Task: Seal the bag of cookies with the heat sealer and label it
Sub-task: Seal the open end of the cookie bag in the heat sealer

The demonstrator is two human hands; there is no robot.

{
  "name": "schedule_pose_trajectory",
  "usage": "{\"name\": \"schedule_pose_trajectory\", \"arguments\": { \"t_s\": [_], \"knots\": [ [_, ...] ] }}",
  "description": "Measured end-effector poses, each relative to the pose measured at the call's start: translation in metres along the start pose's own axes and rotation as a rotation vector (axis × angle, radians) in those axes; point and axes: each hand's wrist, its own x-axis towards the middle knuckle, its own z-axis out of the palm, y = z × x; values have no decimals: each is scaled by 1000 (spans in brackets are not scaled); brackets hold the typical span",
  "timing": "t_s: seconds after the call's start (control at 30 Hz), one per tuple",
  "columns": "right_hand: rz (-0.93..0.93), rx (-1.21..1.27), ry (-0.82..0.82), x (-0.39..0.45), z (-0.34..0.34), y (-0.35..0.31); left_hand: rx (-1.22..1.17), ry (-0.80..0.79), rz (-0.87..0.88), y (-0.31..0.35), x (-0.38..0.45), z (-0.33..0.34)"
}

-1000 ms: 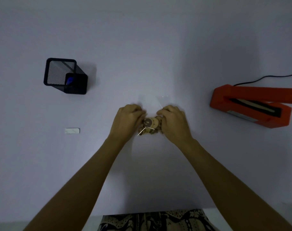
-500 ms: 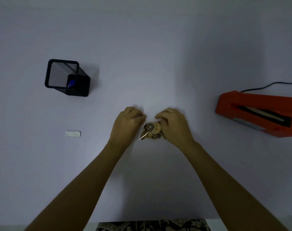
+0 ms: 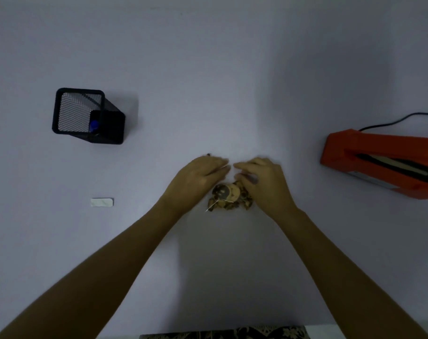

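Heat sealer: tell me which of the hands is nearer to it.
Right. The right hand is on the cookie bag, on the side toward the heat sealer; the left hand lies farther away.

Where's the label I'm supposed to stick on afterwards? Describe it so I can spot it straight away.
Start at the black mesh pen holder on the far left of the white table. Come straight toward the person from it: the label lies flat and alone on the bare surface, well left of the left hand. It is the only small pale rounded rectangle there.
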Motion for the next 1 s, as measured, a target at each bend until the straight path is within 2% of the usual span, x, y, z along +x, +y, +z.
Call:
{"name": "schedule_pose_trajectory", "arguments": {
  "t_s": [0.17,0.33,0.5,0.57,0.63,0.73,0.83,0.9,1.0],
  "knots": [
    [-19,11,30,1,2,5,46,-38,121,-20,-2,-1],
    [-4,32,-4,4,1,7,73,-34,73,-24,-3,2],
    [-85,-203,36,16,0,0,70,-52,16,-27,-7,2],
    [-194,-299,-15,23,0,0,55,-51,1,-28,-8,2],
    [-267,-384,-133,26,-2,9,48,-46,-11,-28,-8,3],
    [-247,-500,-285,25,-13,33,46,-31,-23,-28,-9,1],
    [-210,-549,-338,20,-28,50,35,-43,-35,-28,-9,1],
    [-192,-545,-321,16,-34,55,30,-44,-41,-28,-8,1],
    [-222,-478,-207,13,-32,49,21,-45,-43,-28,-7,1]
  ]
}}
